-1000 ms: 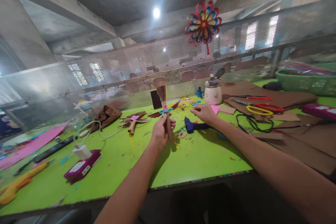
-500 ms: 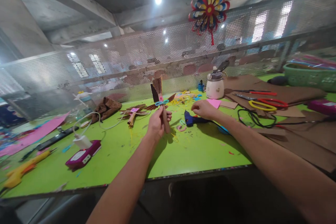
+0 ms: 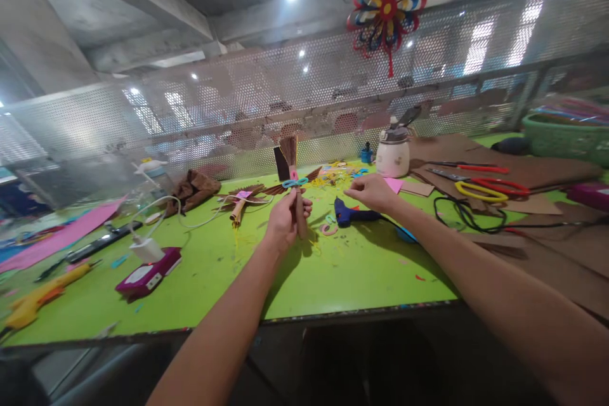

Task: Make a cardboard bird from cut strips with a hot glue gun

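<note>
My left hand [image 3: 284, 221] is wrapped round the brown stem of a paper craft [image 3: 299, 212] and holds it upright over the green table. A light-blue bow [image 3: 295, 183] and a pink piece sit on the craft, with brown pleated paper and a dark panel above them. My right hand [image 3: 371, 192] hovers above a dark-blue glue gun [image 3: 354, 216], apart from it. Its fingers are bent and pressed together; whether anything small is between them is hidden. Left of the craft lies another brown pleated piece with a rolled stem [image 3: 239, 209].
Yellow and blue paper scraps [image 3: 340, 174] lie behind the hands, near a white bottle [image 3: 392, 155]. Scissors [image 3: 480, 189] and brown card [image 3: 561, 165] cover the right side. On the left are a purple power socket [image 3: 150, 276], a charging cable and a yellow glue gun [image 3: 40, 298].
The view has shifted slightly. My left hand keeps its hold on the paper craft, and my right hand stays close to the same spot above the blue glue gun.
</note>
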### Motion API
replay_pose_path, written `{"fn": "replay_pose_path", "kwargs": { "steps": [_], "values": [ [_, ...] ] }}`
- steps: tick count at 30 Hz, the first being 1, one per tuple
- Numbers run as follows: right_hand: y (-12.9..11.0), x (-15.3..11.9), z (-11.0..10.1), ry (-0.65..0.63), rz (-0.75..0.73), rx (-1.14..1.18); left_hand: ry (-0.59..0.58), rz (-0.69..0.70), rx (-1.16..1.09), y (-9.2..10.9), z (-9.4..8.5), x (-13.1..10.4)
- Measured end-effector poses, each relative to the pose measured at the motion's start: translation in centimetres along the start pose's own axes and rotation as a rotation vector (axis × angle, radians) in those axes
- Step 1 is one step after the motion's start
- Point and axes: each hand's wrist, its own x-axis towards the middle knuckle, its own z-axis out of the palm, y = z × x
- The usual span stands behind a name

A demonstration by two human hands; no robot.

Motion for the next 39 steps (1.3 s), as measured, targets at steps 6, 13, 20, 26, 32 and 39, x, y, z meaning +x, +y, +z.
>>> {"fn": "replay_pose_path", "kwargs": {
  "steps": [6, 13, 20, 26, 32, 39],
  "values": [
    [1.1, 0.4, 0.2, -0.121, 0.024, -0.093, 0.021, -0.005, 0.022, 0.0, 0.1, 0.0],
    [2.2, 0.2, 0.2, -0.476, -0.059, -0.279, 0.037, -0.002, 0.056, -0.2, 0.1, -0.1],
    [0.0, -0.9, 0.5, -0.55, -0.01, -0.477, 0.012, -0.011, 0.06, -0.8, -0.2, 0.2],
    [-0.8, -1.6, 1.5, -0.484, -0.075, -0.559, 0.03, -0.02, 0.059, -0.7, -0.4, 0.2],
    [0.3, -1.2, 1.4, -0.48, -0.03, -0.56, 0.033, -0.019, 0.069, -0.9, -0.5, 0.3],
    [0.1, -0.7, 1.2, -0.346, -0.074, -0.43, 0.027, -0.028, 0.062, -1.1, -0.5, 0.4]
  ]
}}
